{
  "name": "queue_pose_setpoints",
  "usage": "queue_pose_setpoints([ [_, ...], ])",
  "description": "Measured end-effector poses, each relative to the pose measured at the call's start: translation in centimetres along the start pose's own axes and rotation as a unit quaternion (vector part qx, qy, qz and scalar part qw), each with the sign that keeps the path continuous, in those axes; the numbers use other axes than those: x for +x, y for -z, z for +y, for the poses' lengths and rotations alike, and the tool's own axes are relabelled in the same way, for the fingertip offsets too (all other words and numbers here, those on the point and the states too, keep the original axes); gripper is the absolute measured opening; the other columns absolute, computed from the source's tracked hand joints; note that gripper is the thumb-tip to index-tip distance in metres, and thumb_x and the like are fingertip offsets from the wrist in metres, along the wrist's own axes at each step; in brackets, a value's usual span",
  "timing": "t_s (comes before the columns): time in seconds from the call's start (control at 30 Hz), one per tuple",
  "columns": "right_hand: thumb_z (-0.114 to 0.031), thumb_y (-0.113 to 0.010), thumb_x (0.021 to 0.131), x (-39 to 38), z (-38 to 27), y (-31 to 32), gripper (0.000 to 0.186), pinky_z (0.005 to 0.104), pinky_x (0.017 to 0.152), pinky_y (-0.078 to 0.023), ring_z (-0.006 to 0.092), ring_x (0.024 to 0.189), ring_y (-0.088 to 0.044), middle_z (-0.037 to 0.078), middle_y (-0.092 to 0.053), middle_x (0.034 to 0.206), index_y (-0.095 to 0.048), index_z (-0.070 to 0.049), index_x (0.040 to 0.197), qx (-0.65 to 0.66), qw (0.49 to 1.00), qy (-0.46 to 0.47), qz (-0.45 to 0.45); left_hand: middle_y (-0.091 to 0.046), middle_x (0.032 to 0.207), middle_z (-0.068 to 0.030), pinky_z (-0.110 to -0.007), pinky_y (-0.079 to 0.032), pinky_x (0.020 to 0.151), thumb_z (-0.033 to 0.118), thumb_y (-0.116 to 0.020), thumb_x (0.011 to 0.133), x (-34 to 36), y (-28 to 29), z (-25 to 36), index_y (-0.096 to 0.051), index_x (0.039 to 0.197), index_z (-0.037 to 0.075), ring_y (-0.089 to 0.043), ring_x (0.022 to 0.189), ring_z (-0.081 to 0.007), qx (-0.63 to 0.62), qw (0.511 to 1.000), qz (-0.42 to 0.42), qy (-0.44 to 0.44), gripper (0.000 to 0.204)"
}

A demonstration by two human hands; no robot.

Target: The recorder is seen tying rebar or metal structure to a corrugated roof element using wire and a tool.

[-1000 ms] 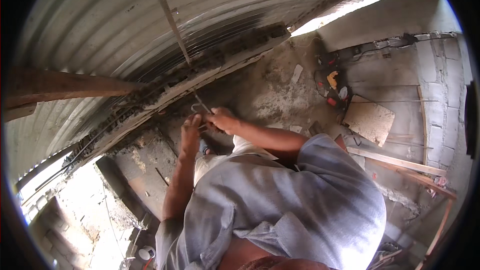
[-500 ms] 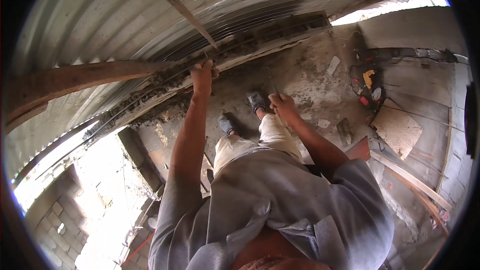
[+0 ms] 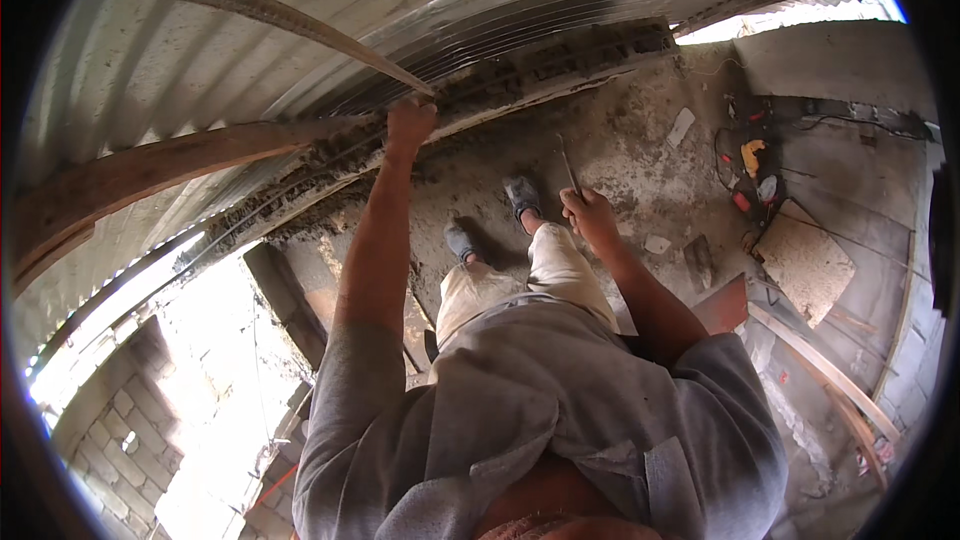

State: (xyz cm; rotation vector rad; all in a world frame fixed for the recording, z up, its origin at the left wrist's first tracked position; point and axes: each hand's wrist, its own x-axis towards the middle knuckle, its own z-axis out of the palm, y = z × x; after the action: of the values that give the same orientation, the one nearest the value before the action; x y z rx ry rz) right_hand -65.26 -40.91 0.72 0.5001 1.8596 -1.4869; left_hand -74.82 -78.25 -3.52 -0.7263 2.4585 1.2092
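Note:
My left hand (image 3: 408,122) is raised to the concrete beam (image 3: 530,100), at the lower end of a narrow strip (image 3: 290,19) crossing the corrugated sheets (image 3: 200,50) overhead. Its fingers are curled; what they hold is hidden. My right hand (image 3: 591,216) is closed on a thin metal tool (image 3: 568,165), held upward over the rough floor, to the right of my feet. The tool's far end looks small and bent.
A timber rafter (image 3: 160,165) crosses at left. Cables, red and yellow power tools (image 3: 753,155), a square board (image 3: 805,260) and long planks (image 3: 820,365) lie at right. A block wall (image 3: 130,440) stands at lower left, by a bright opening.
My hands have separated: the left moved up to the beam, the right moved rightward with the tool. Since half a second ago the left rose slightly further.

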Motion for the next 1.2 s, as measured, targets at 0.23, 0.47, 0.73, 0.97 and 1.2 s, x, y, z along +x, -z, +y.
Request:
queue_pose_setpoints([
  [0.23, -0.034, -0.060, 0.089, 0.7, -2.6, -3.0, 0.034, 0.0285, 0.061, -0.047, 0.0134, 0.061, -0.058, 0.004, -0.063, 0.069, -0.066, -0.001, 0.092, -0.077, 0.994, 0.072, -0.021, -0.068, 0.085, -0.0218, -0.048, -0.054, 0.070, 0.031, -0.062, 0.088, 4.6, 2.0, -5.7, -0.069, 0.101, -0.003, -0.067, 0.079, -0.0368, 0.327, 0.918, 0.030, -0.222, 0.037],
  [0.47, -0.025, -0.056, 0.092, 2.2, -5.5, -6.2, 0.032, 0.0303, 0.064, -0.051, 0.0197, 0.066, -0.064, 0.010, -0.064, 0.076, -0.058, -0.006, 0.117, -0.195, 0.970, 0.148, 0.007, -0.069, 0.095, -0.0241, -0.050, -0.052, 0.080, 0.028, -0.063, 0.085, 2.8, 2.5, -0.6, -0.067, 0.107, -0.001, -0.066, 0.091, -0.0390, 0.132, 0.985, -0.111, -0.025, 0.036],
  [0.73, -0.021, -0.054, 0.095, 3.3, -9.2, -11.6, 0.026, 0.0250, 0.040, -0.036, 0.0070, 0.050, -0.050, 0.000, -0.055, 0.069, -0.059, -0.006, 0.116, 0.100, 0.988, -0.041, -0.109, -0.070, 0.092, -0.0178, -0.048, -0.053, 0.077, 0.029, -0.062, 0.086, -0.4, 0.9, -0.9, -0.070, 0.110, 0.008, -0.067, 0.089, -0.0376, 0.121, 0.983, 0.084, -0.105, 0.033],
  [0.97, -0.019, -0.051, 0.094, 4.2, -9.1, -15.3, 0.031, 0.0256, 0.040, -0.037, 0.0077, 0.049, -0.048, 0.000, -0.052, 0.067, -0.057, -0.006, 0.122, 0.050, 0.996, -0.028, -0.071, -0.069, 0.085, -0.0152, -0.046, -0.054, 0.071, 0.026, -0.058, 0.088, -0.3, 2.0, -0.9, -0.072, 0.108, 0.011, -0.066, 0.075, -0.0324, 0.159, 0.979, 0.078, -0.097, 0.028],
  [1.2, -0.016, -0.051, 0.093, 4.4, -8.2, -17.1, 0.021, 0.0276, 0.039, -0.038, 0.0090, 0.049, -0.050, 0.000, -0.051, 0.066, -0.057, -0.006, 0.110, 0.001, 0.998, 0.031, -0.053, -0.069, 0.079, -0.0174, -0.046, -0.053, 0.071, 0.025, -0.060, 0.082, 1.1, 2.3, -4.6, -0.072, 0.101, 0.007, -0.068, 0.075, -0.0337, 0.158, 0.966, 0.120, -0.168, 0.029],
])
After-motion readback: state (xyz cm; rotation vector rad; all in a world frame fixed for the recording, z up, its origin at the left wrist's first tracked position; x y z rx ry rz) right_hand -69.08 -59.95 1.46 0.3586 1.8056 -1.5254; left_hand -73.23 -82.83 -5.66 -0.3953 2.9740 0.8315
